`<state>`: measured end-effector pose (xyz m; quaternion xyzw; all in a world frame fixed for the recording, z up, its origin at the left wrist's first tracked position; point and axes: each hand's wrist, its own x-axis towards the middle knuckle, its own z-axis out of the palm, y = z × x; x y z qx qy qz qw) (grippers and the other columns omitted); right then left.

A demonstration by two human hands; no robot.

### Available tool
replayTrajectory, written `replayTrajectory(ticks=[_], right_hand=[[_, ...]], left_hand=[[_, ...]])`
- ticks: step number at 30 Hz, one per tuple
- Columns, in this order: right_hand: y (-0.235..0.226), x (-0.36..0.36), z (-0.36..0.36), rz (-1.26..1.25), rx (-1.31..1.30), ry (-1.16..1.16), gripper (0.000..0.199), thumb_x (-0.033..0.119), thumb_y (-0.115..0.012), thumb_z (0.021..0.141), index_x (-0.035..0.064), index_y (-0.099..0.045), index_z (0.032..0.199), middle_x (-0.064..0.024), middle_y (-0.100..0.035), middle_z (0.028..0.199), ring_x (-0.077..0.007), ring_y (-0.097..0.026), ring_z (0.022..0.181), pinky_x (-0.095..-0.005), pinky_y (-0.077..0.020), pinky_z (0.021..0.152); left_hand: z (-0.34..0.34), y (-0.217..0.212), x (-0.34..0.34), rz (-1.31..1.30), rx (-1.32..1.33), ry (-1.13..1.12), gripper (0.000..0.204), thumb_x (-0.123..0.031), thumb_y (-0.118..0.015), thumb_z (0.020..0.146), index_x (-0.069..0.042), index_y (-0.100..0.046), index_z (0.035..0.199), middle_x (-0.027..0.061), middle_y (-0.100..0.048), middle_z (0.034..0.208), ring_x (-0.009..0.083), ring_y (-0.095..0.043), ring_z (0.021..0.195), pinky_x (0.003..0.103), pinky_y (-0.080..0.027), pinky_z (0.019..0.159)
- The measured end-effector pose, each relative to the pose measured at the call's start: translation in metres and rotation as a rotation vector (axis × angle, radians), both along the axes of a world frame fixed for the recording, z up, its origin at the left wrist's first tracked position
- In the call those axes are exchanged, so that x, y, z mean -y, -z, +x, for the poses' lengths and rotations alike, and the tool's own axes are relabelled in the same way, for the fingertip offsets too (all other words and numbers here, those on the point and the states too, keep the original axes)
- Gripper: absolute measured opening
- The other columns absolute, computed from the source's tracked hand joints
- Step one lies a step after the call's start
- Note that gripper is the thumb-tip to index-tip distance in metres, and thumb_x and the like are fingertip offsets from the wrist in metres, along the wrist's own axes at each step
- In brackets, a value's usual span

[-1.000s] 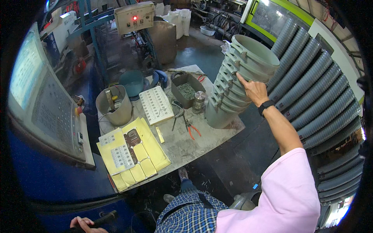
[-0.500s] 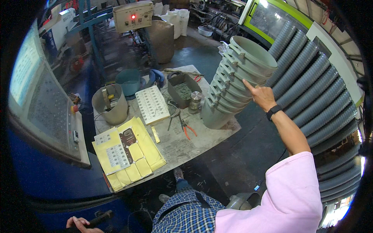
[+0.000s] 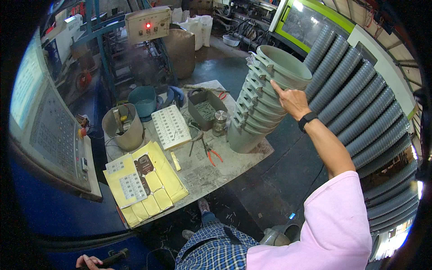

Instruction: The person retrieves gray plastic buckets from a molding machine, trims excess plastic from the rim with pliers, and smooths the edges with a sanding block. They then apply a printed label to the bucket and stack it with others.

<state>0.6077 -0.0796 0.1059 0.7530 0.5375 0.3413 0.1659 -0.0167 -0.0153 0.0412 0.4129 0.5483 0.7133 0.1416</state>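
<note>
**Fingertip raised along the green bucket stack**

Over the last half second, the right hand has been moved up the stack of green buckets, so that a higher rim is now pointed at. Attention, it may be judged, has been shifted to an upper bucket, with none lifted out. The index finger is stretched out, the other fingers are curled, and nothing is grasped; whether the side is touched cannot be made out. The stack is stood at the right end of the tabletop. The left hand is partly cut off beside a black bar; whether it is gripped cannot be told.

At least six buckets are nested in the one stack; an exact count is prevented by overlap. Also counted: one grey pail, one teal bucket, one square bin of uncountable small pieces, one metal-lidded jar, one stack of white sheets, one pile of yellow sheets, one yellow strip and one pair of orange-handled pliers.
</note>
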Motion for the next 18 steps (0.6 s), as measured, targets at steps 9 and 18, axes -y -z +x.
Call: replayTrajectory(ticks=[9, 18], right_hand=[[0.001, -0.007, 0.006, -0.047, 0.053, 0.068, 0.063, 0.005, -0.049, 0.079, 0.0265, -0.038, 0.137, -0.0097, -0.062, 0.060, -0.0237, -0.061, 0.052, -0.0351, -0.0458, 0.045], [0.000, 0.031, -0.006, 0.052, -0.111, 0.102, 0.061, 0.010, -0.052, 0.080, 0.0255, -0.037, 0.137, -0.0127, -0.061, 0.060, -0.0295, -0.059, 0.050, -0.0402, -0.0462, 0.045]], left_hand=[[-0.002, 0.003, 0.002, 0.017, 0.010, 0.021, 0.013, -0.009, -0.062, 0.079, -0.001, -0.054, 0.074, 0.0047, -0.046, 0.059, 0.0129, -0.041, 0.048, 0.024, -0.034, 0.045], [-0.011, 0.008, 0.004, 0.009, 0.037, 0.048, 0.009, -0.005, -0.061, 0.079, 0.000, -0.054, 0.079, 0.0059, -0.048, 0.061, 0.0138, -0.041, 0.048, 0.026, -0.035, 0.046]])
